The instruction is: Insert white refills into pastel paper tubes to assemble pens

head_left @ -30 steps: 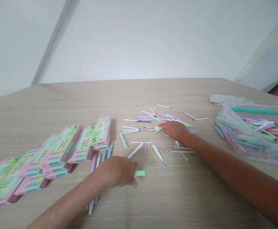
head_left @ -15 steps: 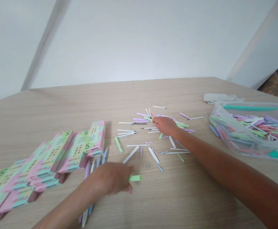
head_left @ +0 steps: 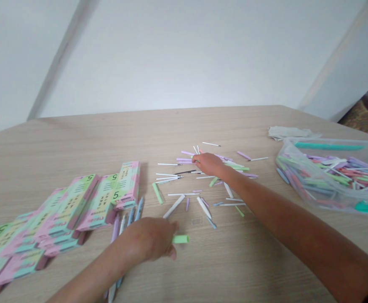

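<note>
My left hand (head_left: 157,237) is closed around a light green pen barrel (head_left: 180,239), whose open end sticks out to the right over the near part of the table. Farther out, my right hand (head_left: 208,163) reaches into the scattered pen parts, its fingertips pinched at a green piece mostly hidden behind them. Purple barrels (head_left: 184,160) and white ink refills (head_left: 168,174) lie to the left of the right fingers. Between the hands are white barrels (head_left: 204,207), a green barrel (head_left: 157,193) and small blue and purple pieces.
Pink and green pen boxes (head_left: 68,204) are stacked at the left, with several assembled pens (head_left: 139,208) beside them, partly under my left forearm. At the right stands a clear plastic container (head_left: 326,202) of mixed pen parts. A pale folded cloth (head_left: 293,132) lies behind it.
My right hand has moved slightly left, and its fingertips now cover most of the green piece. A dark-tipped refill by it has shifted. The left hand keeps its green barrel, nearly still.
</note>
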Demonstrator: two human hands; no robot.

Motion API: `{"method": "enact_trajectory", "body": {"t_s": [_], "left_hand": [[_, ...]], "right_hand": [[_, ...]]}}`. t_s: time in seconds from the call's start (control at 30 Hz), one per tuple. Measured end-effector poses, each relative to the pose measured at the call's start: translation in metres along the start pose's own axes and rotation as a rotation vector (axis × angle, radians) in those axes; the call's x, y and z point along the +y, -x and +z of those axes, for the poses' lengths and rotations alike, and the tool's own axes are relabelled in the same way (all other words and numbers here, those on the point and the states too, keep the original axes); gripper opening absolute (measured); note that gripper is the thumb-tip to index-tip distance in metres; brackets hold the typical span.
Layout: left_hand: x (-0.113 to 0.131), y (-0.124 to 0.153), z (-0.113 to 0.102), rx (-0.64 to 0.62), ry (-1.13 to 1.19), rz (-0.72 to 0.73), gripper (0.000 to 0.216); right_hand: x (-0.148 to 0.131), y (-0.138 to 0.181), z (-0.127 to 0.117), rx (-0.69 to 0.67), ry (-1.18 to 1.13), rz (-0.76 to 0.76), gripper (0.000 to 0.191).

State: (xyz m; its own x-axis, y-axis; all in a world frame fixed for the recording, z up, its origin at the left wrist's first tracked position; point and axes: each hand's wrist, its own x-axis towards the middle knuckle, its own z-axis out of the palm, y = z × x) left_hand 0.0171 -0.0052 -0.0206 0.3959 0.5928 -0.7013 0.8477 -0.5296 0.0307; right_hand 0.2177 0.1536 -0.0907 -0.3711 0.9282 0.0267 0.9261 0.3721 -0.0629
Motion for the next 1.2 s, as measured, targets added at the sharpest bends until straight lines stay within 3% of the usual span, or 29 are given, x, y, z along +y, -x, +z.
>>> {"method": "enact_trajectory", "body": {"t_s": [0.17,0.37,0.53,0.77,0.97,1.2], "left_hand": [[0.0,0.0,-0.001,-0.01,0.021,0.003,0.052],[0.003,0.001,-0.004,-0.029,0.009,-0.034,0.049],[0.001,0.0,-0.002,-0.03,0.022,-0.025,0.053],[0.0,-0.001,-0.001,-0.021,0.035,-0.011,0.052],[-0.002,-0.002,0.002,-0.006,0.031,-0.004,0.052],[-0.006,-0.007,0.008,-0.011,0.039,-0.015,0.052]], "right_hand": [[-0.009,-0.015,0.002,0.009,-0.027,0.018,0.034],[0.006,-0.022,0.01,0.053,-0.028,0.061,0.037],[0.005,-0.026,0.011,0.055,-0.024,-0.016,0.036],[0.008,-0.016,0.009,0.032,-0.025,-0.112,0.032],[0.013,-0.017,0.008,0.07,0.005,0.047,0.034],[-0.007,0.006,0.014,0.045,0.012,0.037,0.028]]}}
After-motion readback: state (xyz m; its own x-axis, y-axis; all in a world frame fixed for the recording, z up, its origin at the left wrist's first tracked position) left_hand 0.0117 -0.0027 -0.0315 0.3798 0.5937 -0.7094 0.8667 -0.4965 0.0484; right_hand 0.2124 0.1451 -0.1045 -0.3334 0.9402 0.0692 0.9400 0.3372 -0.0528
